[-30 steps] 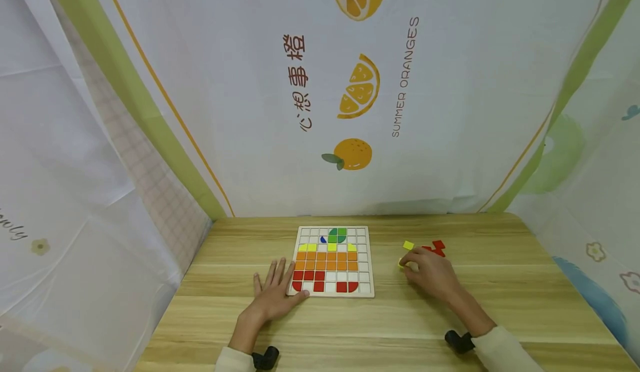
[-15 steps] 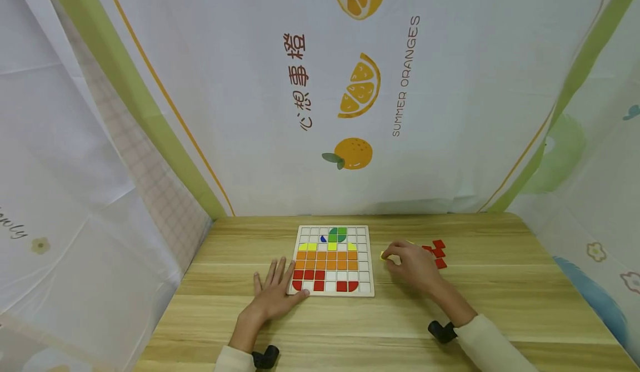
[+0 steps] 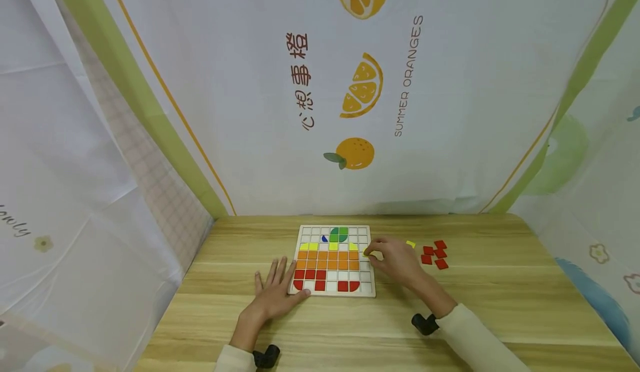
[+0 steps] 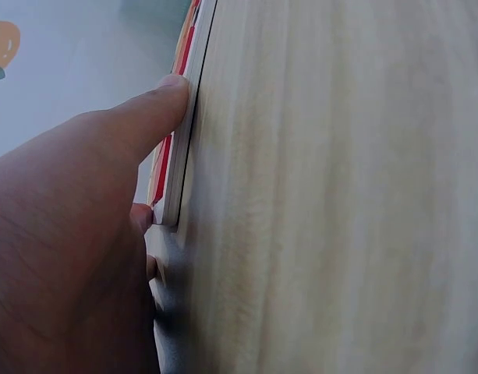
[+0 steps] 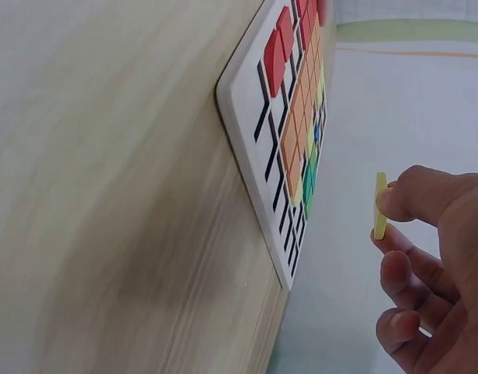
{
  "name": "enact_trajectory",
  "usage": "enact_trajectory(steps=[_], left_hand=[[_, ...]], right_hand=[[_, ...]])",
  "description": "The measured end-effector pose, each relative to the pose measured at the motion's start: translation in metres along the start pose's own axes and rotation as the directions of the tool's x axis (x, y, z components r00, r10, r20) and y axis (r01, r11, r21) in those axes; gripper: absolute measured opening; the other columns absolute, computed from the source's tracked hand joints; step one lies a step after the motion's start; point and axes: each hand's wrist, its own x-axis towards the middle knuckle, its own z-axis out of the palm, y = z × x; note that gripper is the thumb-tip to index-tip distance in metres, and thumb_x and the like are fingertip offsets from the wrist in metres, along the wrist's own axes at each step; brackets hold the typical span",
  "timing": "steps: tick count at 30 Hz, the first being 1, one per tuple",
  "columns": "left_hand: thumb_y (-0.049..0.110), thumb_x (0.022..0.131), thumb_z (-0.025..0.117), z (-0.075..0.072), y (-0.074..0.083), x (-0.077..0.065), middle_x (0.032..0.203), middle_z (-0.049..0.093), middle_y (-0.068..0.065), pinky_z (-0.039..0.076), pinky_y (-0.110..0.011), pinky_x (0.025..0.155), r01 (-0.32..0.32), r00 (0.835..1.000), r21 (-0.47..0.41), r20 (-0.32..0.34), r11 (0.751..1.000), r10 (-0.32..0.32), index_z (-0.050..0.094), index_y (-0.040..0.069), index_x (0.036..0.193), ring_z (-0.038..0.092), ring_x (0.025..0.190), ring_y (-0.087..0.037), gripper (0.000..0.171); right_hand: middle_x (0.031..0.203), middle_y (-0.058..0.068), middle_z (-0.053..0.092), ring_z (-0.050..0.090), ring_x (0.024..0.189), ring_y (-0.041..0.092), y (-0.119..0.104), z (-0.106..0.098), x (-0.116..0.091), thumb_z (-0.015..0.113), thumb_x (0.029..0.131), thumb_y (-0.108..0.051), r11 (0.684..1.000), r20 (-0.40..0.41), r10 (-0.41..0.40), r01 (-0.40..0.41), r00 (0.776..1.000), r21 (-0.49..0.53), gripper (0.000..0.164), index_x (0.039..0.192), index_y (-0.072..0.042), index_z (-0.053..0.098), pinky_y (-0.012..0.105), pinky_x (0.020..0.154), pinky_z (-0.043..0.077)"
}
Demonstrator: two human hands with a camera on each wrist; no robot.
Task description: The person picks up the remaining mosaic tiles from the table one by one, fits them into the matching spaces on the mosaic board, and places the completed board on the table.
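A square white grid board (image 3: 366,292) lies on the wooden table, partly filled with red, orange, yellow, green and blue tiles. My right hand (image 3: 400,261) pinches a thin yellow tile (image 5: 380,206) between thumb and index finger, over the board's right edge in the head view. The other fingers of that hand are loosely bent. My left hand (image 3: 276,297) is spread at the board's lower left corner, its thumb on the board's edge (image 4: 176,179) in the left wrist view. Several white cells (image 3: 343,276) show between the coloured tiles.
Several loose red tiles (image 3: 440,264) lie on the table (image 3: 320,333) to the right of the board. A yellow tile (image 3: 411,244) lies nearby, partly behind my right hand. A white curtain (image 3: 250,139) with orange prints hangs behind the table's far edge.
My right hand has moved left from beside the loose tiles to the board's right edge, carrying the yellow tile. The red tiles show more fully now. My left hand has stayed put.
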Motion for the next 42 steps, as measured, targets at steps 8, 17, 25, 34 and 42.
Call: enact_trajectory(steps=[8,17,25,34,42], left_hand=[[0.072,0.097,0.059,0.001,-0.002,0.002,0.181,0.007,-0.010,-0.015,-0.076,0.124,0.007,1.000,0.007,0.005,1.000,-0.007,0.023,0.020,0.172,-0.002,0.168,-0.037,0.098],[0.073,0.097,0.058,0.002,-0.003,0.002,0.181,0.006,-0.009,-0.016,-0.076,0.124,0.002,1.000,0.011,0.004,1.000,-0.002,0.022,0.020,0.172,-0.003,0.168,-0.037,0.099],[0.072,0.098,0.059,0.000,0.000,0.001,0.181,0.007,-0.010,-0.016,-0.076,0.124,0.005,1.000,0.006,0.004,1.000,-0.005,0.022,0.020,0.172,-0.003,0.168,-0.037,0.098],[0.072,0.098,0.059,-0.001,0.002,-0.001,0.181,0.007,-0.010,-0.015,-0.076,0.124,0.004,1.000,-0.007,0.006,1.000,-0.004,0.023,0.019,0.172,-0.002,0.168,-0.037,0.098],[0.074,0.098,0.057,-0.001,0.001,0.000,0.181,0.006,-0.009,-0.016,-0.075,0.124,0.003,1.000,0.001,0.008,1.000,-0.003,0.023,0.020,0.172,-0.003,0.168,-0.036,0.098]], right_hand=[[0.105,-0.001,0.077,0.069,0.079,0.016,-0.010,0.008,0.012,0.090,0.086,-0.015,1.000,0.017,-0.030,0.029,0.999,0.008,0.010,0.094,-0.019,0.085,0.017,0.058,0.045],[0.108,0.000,0.078,0.075,0.089,0.019,-0.020,0.019,0.027,0.088,0.089,-0.017,0.999,0.051,-0.051,0.050,0.997,0.014,0.008,0.096,-0.020,0.085,0.024,0.067,0.055],[0.109,0.001,0.077,0.070,0.078,0.016,-0.027,0.030,0.038,0.086,0.090,-0.015,0.995,0.056,-0.098,0.097,0.994,0.034,0.008,0.098,-0.018,0.086,0.019,0.055,0.043],[0.112,0.002,0.078,0.073,0.084,0.017,-0.035,0.040,0.052,0.082,0.094,-0.014,0.992,0.080,-0.116,0.112,0.990,0.064,0.008,0.100,-0.017,0.085,0.018,0.051,0.043],[0.120,0.001,0.078,0.077,0.097,0.020,-0.041,0.049,0.061,0.081,0.095,-0.018,0.996,0.113,-0.082,0.076,0.990,0.054,0.008,0.102,-0.021,0.085,0.024,0.060,0.054]])
